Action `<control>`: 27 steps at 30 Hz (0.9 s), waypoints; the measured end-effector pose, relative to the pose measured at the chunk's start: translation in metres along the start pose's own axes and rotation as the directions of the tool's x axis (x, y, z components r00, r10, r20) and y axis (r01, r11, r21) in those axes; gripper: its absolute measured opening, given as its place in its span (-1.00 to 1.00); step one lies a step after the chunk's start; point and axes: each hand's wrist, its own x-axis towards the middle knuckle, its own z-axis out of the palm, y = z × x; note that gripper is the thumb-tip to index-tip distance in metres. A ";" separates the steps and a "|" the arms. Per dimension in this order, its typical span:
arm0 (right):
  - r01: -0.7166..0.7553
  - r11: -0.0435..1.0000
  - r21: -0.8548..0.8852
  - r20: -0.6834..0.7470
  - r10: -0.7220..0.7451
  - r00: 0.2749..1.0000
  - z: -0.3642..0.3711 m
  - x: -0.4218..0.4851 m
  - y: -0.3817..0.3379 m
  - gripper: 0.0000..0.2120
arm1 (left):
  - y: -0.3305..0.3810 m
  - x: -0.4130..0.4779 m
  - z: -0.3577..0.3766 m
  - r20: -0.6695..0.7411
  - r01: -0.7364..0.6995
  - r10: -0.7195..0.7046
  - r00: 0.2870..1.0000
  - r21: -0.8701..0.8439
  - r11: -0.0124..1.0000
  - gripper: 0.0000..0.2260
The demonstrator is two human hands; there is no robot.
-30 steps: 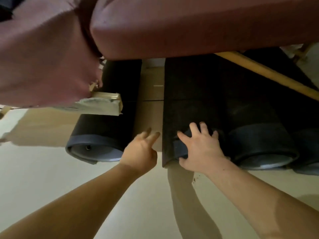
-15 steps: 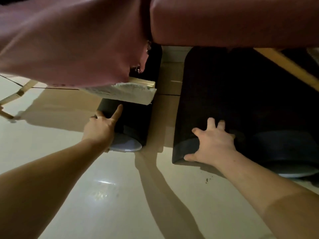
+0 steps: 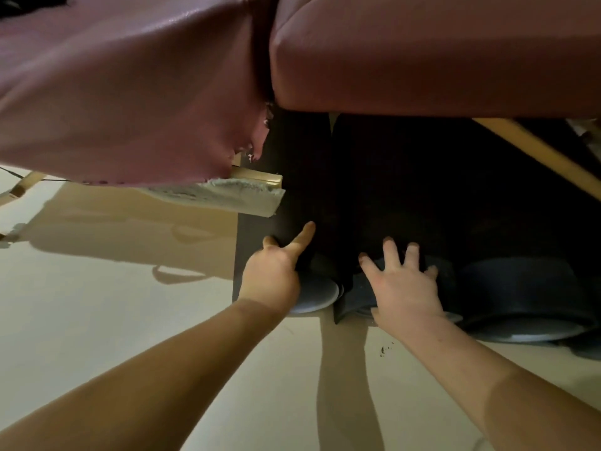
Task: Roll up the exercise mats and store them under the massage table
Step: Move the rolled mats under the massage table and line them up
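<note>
Since half a second earlier, the left mat roll (image 3: 317,296) had slid to the right across the floor (image 3: 97,320). The strip of bare floor that had separated it from the middle mat roll (image 3: 357,289) was gone, and the two rolls lay side by side, touching or nearly so. The left hand (image 3: 270,278) had travelled with it.

That hand rested on the near end of the left mat roll, with one finger stretched straight along the dark top. A second fingertip showed just beside it, and the remaining fingers were hidden behind the back of the hand. The right hand (image 3: 406,288) lay flat on the near end of the middle mat roll, its fingers spread wide and straight.

A third mat roll (image 3: 520,297) sat just to the right of the middle one, untouched, its pale spiral end facing the camera. All three rolls lay on the floor beneath the massage table (image 3: 422,53), their near ends poking out from its shadow.

On the table's left half, the maroon cover (image 3: 130,92) was torn at its lower edge, and pale foam (image 3: 221,196) stuck out below it. A wooden leg (image 3: 536,154) slanted down at the right above the rolls. A few dark crumbs (image 3: 383,348) lay on the floor near the right wrist.
</note>
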 end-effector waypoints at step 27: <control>0.055 0.991 0.122 -0.183 -0.032 0.983 0.006 0.009 -0.023 -0.23 | -0.068 -0.003 0.015 0.149 0.316 -0.297 0.943 -0.677 0.665 -0.06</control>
